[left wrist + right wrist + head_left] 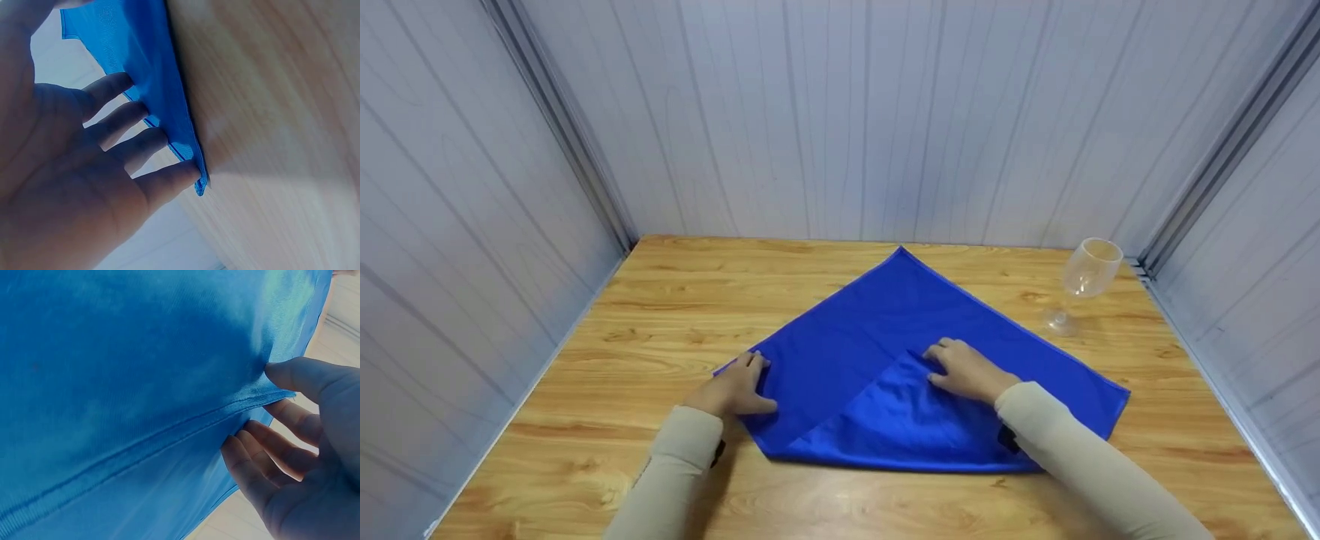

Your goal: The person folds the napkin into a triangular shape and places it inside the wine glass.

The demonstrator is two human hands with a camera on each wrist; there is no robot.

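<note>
A glass point(1091, 268) stands upright on the counter point(675, 300); left hand point(735, 388), fingers spread, touches the cloth's point(847, 337) edge, right hand point(971, 371) pinching its folded corner!

Booth-type wkspace point(442, 225) is indicated: wood-grain tabletop point(810, 502) is seen below L hand point(731, 388) & R hand point(969, 371), enclosed beyond & either side by pale panel walls point(825, 120) w/ metal corner strips point(564, 127).

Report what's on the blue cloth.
On the blue cloth lies its own folded flap. The right hand touches the flap, the left hand the cloth's left side. What the flap covers cannot be seen.
</note>
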